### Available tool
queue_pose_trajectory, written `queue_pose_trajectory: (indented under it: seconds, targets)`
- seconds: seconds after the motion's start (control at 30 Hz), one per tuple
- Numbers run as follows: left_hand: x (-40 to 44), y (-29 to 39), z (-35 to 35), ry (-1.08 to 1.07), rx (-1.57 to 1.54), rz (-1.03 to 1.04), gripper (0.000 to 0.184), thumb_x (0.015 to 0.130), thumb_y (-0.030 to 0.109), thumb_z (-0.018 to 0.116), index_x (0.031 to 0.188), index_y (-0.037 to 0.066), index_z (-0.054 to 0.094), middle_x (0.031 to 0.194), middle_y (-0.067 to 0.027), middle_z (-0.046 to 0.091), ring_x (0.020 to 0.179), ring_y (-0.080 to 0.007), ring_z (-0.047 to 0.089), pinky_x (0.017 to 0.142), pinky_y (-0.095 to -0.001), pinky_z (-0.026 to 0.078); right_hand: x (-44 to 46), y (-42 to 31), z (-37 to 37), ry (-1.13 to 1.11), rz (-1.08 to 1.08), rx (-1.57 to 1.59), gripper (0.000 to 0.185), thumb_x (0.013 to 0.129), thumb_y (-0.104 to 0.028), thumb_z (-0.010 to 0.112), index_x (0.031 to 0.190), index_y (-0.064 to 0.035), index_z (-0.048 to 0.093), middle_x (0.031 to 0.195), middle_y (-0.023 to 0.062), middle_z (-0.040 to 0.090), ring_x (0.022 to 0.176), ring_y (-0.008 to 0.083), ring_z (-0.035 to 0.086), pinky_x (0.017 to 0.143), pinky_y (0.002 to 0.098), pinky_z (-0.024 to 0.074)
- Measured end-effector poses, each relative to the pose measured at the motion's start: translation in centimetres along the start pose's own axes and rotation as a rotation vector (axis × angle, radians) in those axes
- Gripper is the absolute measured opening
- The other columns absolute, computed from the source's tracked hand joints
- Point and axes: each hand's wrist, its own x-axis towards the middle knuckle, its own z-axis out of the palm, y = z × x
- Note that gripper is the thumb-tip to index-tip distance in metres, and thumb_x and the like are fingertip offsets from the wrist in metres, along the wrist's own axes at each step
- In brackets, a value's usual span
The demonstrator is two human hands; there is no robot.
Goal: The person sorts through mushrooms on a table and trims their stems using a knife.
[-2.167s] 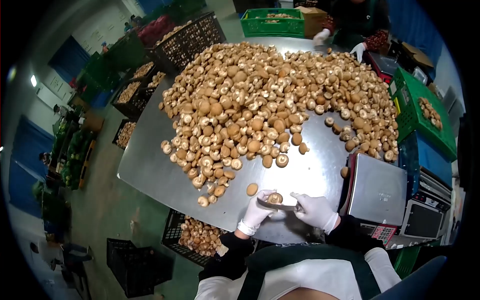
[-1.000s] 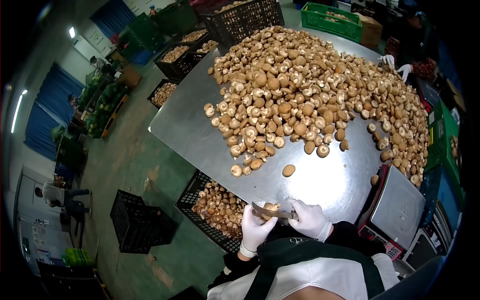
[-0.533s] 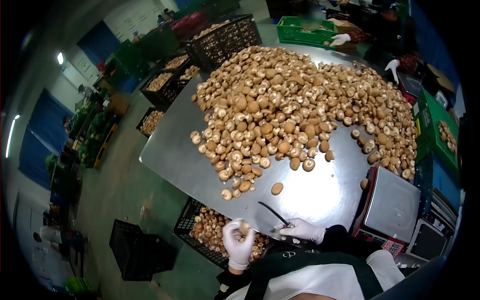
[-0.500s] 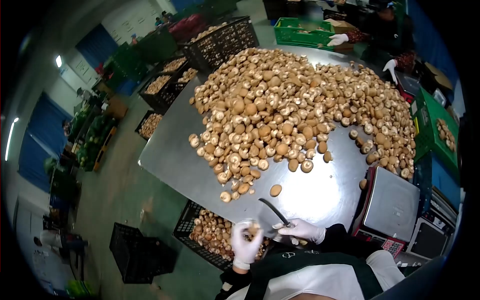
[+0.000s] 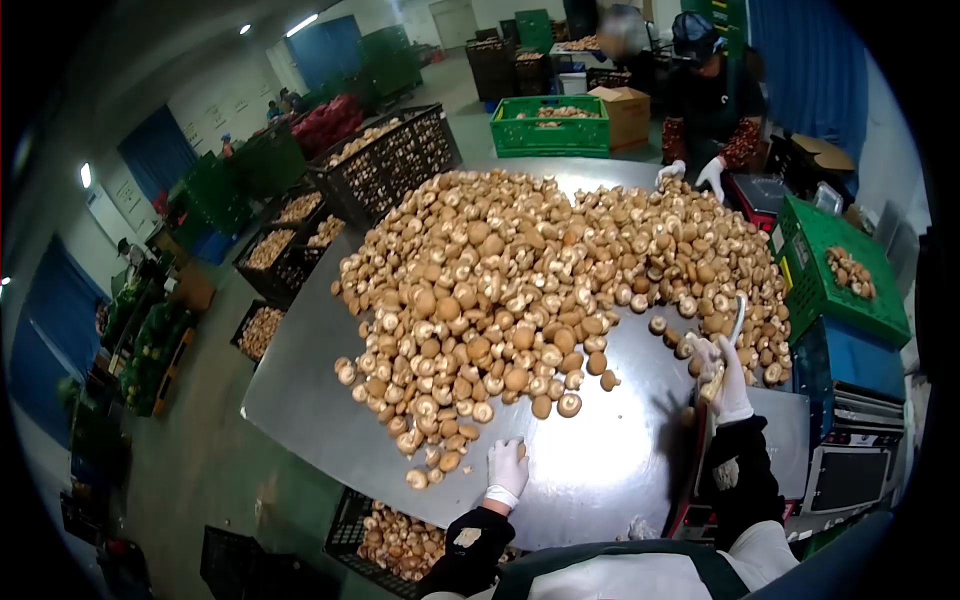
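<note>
Table [image 5: 300, 400] of shiny metal fills the middle, and a huge pile of mushrooms [image 5: 500, 270] covers most of its far half. Across from it, a person [image 5: 722, 108] in dark clothes has two white gloves at the edge of the pile. A green crate [image 5: 872, 312] stands at the right with a few mushrooms showing, and a black crate [image 5: 342, 530] sits below the near left edge, with lots of mushrooms inside. So some may be done — if the black crate is for those — but by the look of the pile, very many are left. A flat scale [image 5: 788, 425] is at the right, partly under the right arm.

The hands are well apart. The right hand [image 5: 732, 388] reaches out past the scale, near the right end of the pile, closed around a knife [image 5: 739, 318] with its blade pointing away. The left hand [image 5: 506, 473] is low on the bare front of the table, fingers bent. A bit of brown mushroom [image 5: 522, 452] peeps out there; I can't tell if it is gripped.
</note>
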Motion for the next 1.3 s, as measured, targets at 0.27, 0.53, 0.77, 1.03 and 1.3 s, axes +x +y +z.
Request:
queue_pose_trajectory:
  seconds: [0.27, 0.53, 0.77, 1.03, 1.3]
  targets:
    - [13.8, 2.3, -1.9, 0.21, 0.08, 0.028, 0.026, 0.074, 0.03, 0.07, 0.082, 0.006, 0.068, 0.082, -0.0138, 0.063, 0.078, -0.033, 0.06, 0.071, -0.0422, 0.048, -5.8, 8.9, 0.9, 0.028, 0.266, -0.688, 0.039, 0.088, -0.018, 0.057, 0.117, 0.0072, 0.053, 0.089, 0.0095, 0.068, 0.048, 0.0063, 0.053, 0.047, 0.0185, 0.0453]
    - [19.4, 1.8, -0.5, 0.06, 0.328, -0.025, 0.031, 0.07, 0.037, 0.072, 0.075, 0.006, 0.068, 0.083, -0.0127, 0.064, 0.082, -0.0321, 0.06, 0.073, -0.0419, 0.049, -8.8, 15.8, -4.9, -0.119, 0.497, -0.983, 0.039, 0.09, -0.022, 0.06, 0.122, 0.0001, 0.053, 0.089, 0.0054, 0.066, 0.051, 0.0071, 0.054, 0.049, 0.0213, 0.0464]
    - [10.3, 1.2, -8.2, 0.217, -0.81, -0.131, 0.011, 0.086, 0.006, 0.062, 0.088, 0.001, 0.053, 0.088, -0.0014, 0.054, 0.078, -0.0079, 0.049, 0.071, -0.0225, 0.044, -10.4, 17.3, -7.4, -0.404, 0.275, -1.721, 0.051, 0.086, -0.042, 0.056, 0.123, -0.0061, 0.054, 0.095, 0.0128, 0.067, 0.078, 0.0283, 0.065, 0.074, 0.0364, 0.0506]
    - [-11.0, -14.8, -15.9, 0.701, -0.409, -0.627, 0.016, 0.081, 0.003, 0.061, 0.092, -0.004, 0.052, 0.09, -0.0076, 0.052, 0.084, -0.0172, 0.05, 0.08, -0.0292, 0.044, -12.4, 17.8, -6.0, -0.661, 0.396, -1.978, 0.035, 0.087, -0.035, 0.05, 0.111, -0.0097, 0.056, 0.093, 0.0172, 0.065, 0.086, 0.0352, 0.062, 0.077, 0.0437, 0.0479]
    - [-11.7, -11.5, -15.0, 0.669, -0.078, -0.462, 0.045, 0.078, 0.005, 0.064, 0.119, -0.008, 0.048, 0.118, -0.02, 0.047, 0.113, -0.0325, 0.045, 0.101, -0.0389, 0.036, -13.7, 18.6, -5.0, -0.939, 0.194, -1.9, 0.024, 0.085, -0.025, 0.054, 0.104, -0.0099, 0.059, 0.09, 0.0176, 0.063, 0.083, 0.0367, 0.061, 0.075, 0.0447, 0.0477]
